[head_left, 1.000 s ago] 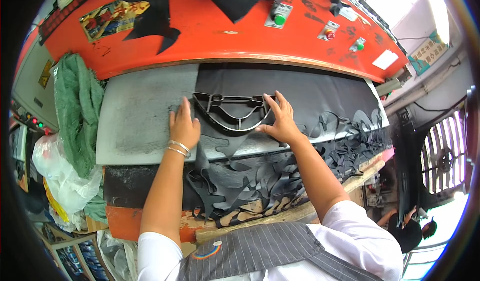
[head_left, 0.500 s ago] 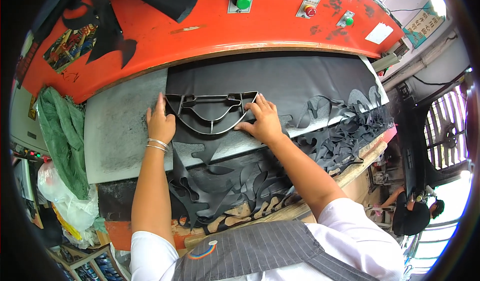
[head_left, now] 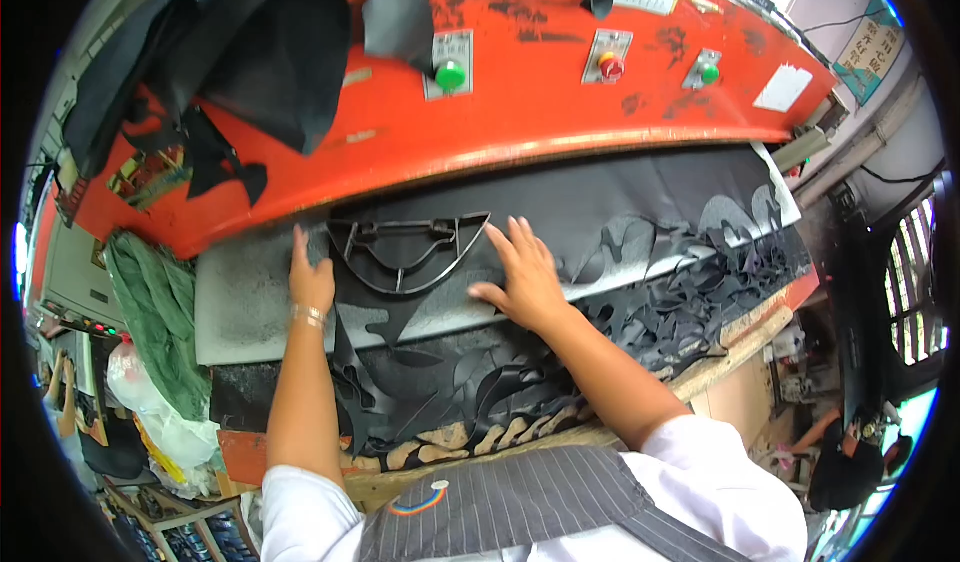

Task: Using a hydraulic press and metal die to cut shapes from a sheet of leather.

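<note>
The left hand is laid flat, fingers together and pointing upward, against the left end of a dark metal cutting frame; nothing is gripped by it. A thin bracelet is worn at that wrist. The right hand is spread wide, palm down, on the black sheet just beside the frame's right end, and nothing is held by it either.

The frame (half-round, with a straight top bar and inner struts) is placed flat on the black sheet, between the two hands, under the edge of the orange machine head. The sheet is stretched over a grey cutting board. Cut-out holes are seen to the right and below, and ragged black offcuts are draped over the front edge.

On the orange panel, a green button is mounted on a pale rectangular plate, a red button on a second plate, and a smaller green button on a third. A white rectangular label is stuck farther right. A teal sign is fixed to the wall at upper right. Black fabric is piled on the machine's upper left, and a green cloth is hung at the left.
</note>
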The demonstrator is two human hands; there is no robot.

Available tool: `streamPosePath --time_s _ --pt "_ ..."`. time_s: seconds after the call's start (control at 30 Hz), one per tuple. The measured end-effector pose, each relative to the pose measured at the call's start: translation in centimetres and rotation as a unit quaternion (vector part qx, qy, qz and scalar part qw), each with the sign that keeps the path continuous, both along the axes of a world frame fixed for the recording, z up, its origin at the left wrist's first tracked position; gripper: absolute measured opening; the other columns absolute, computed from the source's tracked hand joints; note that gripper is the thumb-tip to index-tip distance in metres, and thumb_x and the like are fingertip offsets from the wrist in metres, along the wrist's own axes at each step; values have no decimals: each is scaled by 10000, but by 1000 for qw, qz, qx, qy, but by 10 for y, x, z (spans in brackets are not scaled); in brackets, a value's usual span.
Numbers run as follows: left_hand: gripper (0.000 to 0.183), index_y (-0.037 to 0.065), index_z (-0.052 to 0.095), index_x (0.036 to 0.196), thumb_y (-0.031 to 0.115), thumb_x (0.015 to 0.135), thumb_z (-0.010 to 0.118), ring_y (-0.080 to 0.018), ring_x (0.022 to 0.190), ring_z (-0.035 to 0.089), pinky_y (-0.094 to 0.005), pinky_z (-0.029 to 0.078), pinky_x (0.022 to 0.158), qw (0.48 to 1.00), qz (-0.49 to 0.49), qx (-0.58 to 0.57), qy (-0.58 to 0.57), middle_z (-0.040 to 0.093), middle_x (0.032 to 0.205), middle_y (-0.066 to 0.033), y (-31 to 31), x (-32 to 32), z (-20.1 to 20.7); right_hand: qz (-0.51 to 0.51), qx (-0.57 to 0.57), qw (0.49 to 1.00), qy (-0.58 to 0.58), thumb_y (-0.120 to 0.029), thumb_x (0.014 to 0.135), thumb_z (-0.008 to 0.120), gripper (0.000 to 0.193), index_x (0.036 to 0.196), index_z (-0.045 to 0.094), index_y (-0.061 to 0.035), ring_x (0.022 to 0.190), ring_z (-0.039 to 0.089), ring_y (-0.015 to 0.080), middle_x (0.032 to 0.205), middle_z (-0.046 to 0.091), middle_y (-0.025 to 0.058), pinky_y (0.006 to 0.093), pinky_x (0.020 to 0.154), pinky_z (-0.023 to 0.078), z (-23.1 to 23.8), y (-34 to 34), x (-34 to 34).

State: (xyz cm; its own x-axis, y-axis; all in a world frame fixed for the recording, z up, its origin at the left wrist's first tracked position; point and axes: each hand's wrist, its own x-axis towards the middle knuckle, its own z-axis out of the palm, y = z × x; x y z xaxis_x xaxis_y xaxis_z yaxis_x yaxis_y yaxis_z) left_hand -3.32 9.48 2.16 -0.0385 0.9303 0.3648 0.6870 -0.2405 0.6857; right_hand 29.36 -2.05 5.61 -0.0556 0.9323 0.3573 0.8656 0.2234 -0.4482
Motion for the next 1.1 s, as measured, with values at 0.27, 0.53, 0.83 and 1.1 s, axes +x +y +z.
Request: streamPosePath --time_s 0.27,0.53,0.83,1.1 --pt "174 41 689 1006 101 856 626 -164 875 657 -276 509 767 985 -121 70 -102 689 976 -116 -101 128 72 -190 174 879 400 -376 969 491 680 1453 241 31 1414 236 317 1515 247 229 387 1148 202 46 -37 198" --pt "152 18 599 765 118 880 595 -320 674 521 -392 439 635 918 -167 359 15 553 711 -133 -141 227 191 -330 402 822 233 -504 988 366 735 1475 189 17 1440 59 398 1529 74 308 449 1156 91 148 8 297" --pt "269 33 532 671 193 884 574 -352 646 527 -435 421 589 976 -197 80 52 507 665 -154 -233 166 152 -57 198 965 160 -182 848 662 606 1364 418 19 1341 372 312 1421 410 196 406 1119 250 91 -127 220" --pt "247 75 688 790 300 857 611 -313 819 603 -438 479 746 958 -173 -167 154 613 774 -93 -366 88 63 291 -82 946 -117 -320 671 783 541 1107 624 -45 962 587 288 992 629 116 389 829 474 49 -278 81"
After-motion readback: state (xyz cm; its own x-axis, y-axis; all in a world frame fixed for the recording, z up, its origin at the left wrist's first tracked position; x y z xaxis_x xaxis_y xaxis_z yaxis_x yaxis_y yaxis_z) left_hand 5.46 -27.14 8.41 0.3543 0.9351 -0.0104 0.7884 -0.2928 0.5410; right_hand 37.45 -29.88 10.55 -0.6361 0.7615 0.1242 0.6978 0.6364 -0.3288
